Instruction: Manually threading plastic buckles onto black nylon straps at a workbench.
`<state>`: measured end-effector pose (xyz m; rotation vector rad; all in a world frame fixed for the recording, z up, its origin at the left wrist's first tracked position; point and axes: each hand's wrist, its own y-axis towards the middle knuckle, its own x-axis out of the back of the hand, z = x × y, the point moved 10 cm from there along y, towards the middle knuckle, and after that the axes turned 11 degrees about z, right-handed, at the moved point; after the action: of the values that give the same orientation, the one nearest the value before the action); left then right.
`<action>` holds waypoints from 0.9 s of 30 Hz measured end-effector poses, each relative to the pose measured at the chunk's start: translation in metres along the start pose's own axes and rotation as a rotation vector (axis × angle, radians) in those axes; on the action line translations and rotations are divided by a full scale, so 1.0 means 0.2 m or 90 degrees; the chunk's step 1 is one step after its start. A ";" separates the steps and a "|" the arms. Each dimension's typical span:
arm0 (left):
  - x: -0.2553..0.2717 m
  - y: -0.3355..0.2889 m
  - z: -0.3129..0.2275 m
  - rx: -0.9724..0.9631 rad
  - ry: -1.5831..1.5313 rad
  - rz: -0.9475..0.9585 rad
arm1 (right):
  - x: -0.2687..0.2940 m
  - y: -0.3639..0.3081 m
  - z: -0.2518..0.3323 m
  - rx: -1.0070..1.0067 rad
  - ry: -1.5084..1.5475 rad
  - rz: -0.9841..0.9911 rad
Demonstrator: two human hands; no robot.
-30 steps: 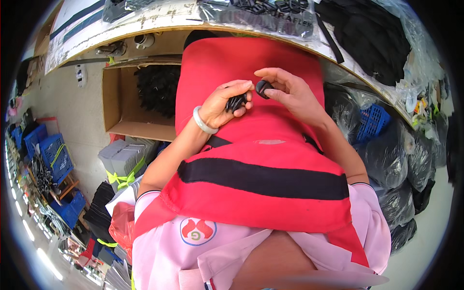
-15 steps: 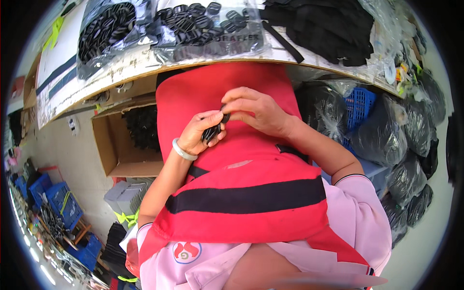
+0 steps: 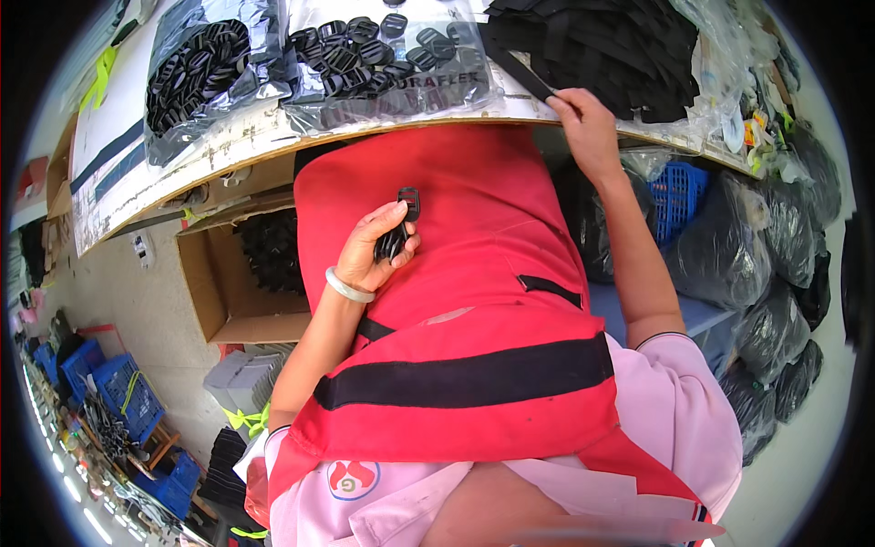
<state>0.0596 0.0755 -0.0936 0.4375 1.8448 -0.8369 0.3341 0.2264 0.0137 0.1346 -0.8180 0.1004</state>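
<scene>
Over the red apron (image 3: 437, 173), my left hand (image 3: 367, 251) is closed around black plastic buckles (image 3: 392, 242). One buckle (image 3: 410, 202) stands up past the thumb, its slot showing. At the table's front edge, my right hand (image 3: 592, 135) pinches the near end of a black webbing strap (image 3: 527, 77) between thumb and fingers. That strap lies slanting beside a heap of black webbing pieces (image 3: 611, 55). Left of the heap, loose buckles (image 3: 342, 55) lie on a clear plastic bag. More ring-like black buckles (image 3: 200, 68) are in another bag farther left.
The white tabletop (image 3: 273, 118) has a worn front edge. Under it at left stands a cardboard box (image 3: 205, 283) with black pieces inside. Filled black bags (image 3: 729, 246) and a blue basket (image 3: 676, 196) crowd the right. Blue crates (image 3: 128, 397) sit at the lower left.
My right hand has left the buckles at my left hand and reached forward and right to the strap's end. My left hand stays nearly in place, still holding the buckles.
</scene>
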 end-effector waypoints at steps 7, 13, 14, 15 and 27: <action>-0.10 -0.04 -0.20 -0.098 0.263 -0.051 | 0.33 -0.06 0.47 0.230 0.219 -0.135; -0.25 -0.03 -0.32 -0.208 0.373 -0.111 | -0.35 -0.22 0.69 -0.146 0.441 0.459; -0.27 -0.03 -0.32 -0.224 0.394 -0.113 | -0.44 -0.28 0.69 -0.219 0.420 0.512; -0.27 -0.03 -0.32 -0.234 0.399 -0.121 | -0.49 -0.30 0.69 -0.221 0.425 0.517; -0.23 -0.13 -0.34 -0.371 0.516 -0.188 | -0.79 -0.42 0.68 -0.295 0.783 0.508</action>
<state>0.0175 0.1105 -0.0276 0.1229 2.8324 -0.2585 0.1407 0.1157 -0.0157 -0.6577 0.3952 0.6648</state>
